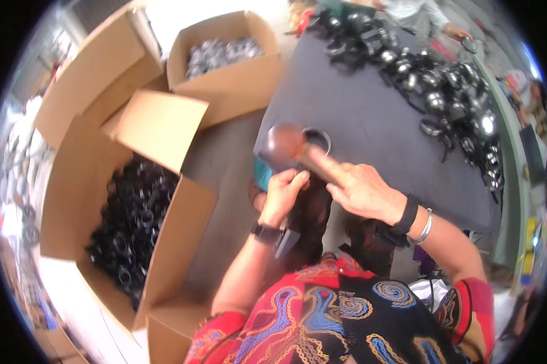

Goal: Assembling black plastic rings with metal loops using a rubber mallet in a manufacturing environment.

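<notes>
My right hand (370,191) grips a tool with a brown handle and a rounded reddish-silver head (284,144), its index finger stretched along the handle. Motion smears the head, so its exact kind does not show. Close beside it, my left hand (282,194) is closed, thumb against fingers, near the table's edge; whatever it pinches is hidden. A black and silver metal ring (327,141) sits just behind the tool, partly covered by it.
Shiny metal rings with black parts (434,100) heap along the grey table's (346,91) far and right sides. Another person's hand (455,31) holds a ring there. To my left stand a carton (191,212) of black rings and a farther carton (237,85) of silvery pieces.
</notes>
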Tool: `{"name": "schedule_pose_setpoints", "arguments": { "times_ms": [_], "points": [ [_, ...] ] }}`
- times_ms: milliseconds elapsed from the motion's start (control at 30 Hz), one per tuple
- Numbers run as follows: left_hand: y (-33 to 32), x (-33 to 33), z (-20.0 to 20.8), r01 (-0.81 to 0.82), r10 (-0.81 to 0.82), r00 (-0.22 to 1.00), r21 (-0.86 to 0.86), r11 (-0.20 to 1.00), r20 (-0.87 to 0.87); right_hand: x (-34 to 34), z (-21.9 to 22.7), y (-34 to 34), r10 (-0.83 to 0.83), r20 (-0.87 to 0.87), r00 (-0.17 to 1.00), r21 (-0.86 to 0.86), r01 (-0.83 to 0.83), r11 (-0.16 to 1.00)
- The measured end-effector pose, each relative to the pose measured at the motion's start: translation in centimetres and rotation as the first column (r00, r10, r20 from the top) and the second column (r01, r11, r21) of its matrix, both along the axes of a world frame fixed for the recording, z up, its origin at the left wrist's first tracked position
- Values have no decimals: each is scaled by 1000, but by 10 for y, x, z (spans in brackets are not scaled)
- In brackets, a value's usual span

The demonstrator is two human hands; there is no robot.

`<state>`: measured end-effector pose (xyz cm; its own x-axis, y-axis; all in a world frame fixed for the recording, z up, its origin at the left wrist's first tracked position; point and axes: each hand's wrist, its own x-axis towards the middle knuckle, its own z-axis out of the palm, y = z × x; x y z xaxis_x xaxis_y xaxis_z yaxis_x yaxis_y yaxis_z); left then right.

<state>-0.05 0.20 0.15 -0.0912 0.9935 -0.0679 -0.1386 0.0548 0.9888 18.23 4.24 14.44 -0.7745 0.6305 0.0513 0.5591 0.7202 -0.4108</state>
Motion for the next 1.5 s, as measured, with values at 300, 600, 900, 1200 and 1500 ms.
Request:
{"name": "schedule_pose_setpoints", "arguments": {
  "times_ms": [300, 600, 900, 1200, 1500],
  "points": [
    [3, 8, 12, -30, 30, 999, 38, 999, 23, 1, 2, 56, 53, -349, 936, 175, 9, 985],
    [-4, 2, 6, -33, 32, 997, 14, 999, 73, 14, 49, 43, -261, -639, 724, -65, 288, 955],
    [-5, -9, 10, -28, 22, 998, -97, 995, -61, 52, 35, 9, -552, -556, 621, -515, 264, 816],
    [-2, 2, 36, -113, 111, 993, -61, 992, -34, 109, -25, -21, -599, -496, 629, -625, 221, 748],
    [123, 42, 129, 189, -180, 964, 32, 981, -194, 252, -62, 30, -676, -732, -84, -611, 519, 598]
  ]
}}
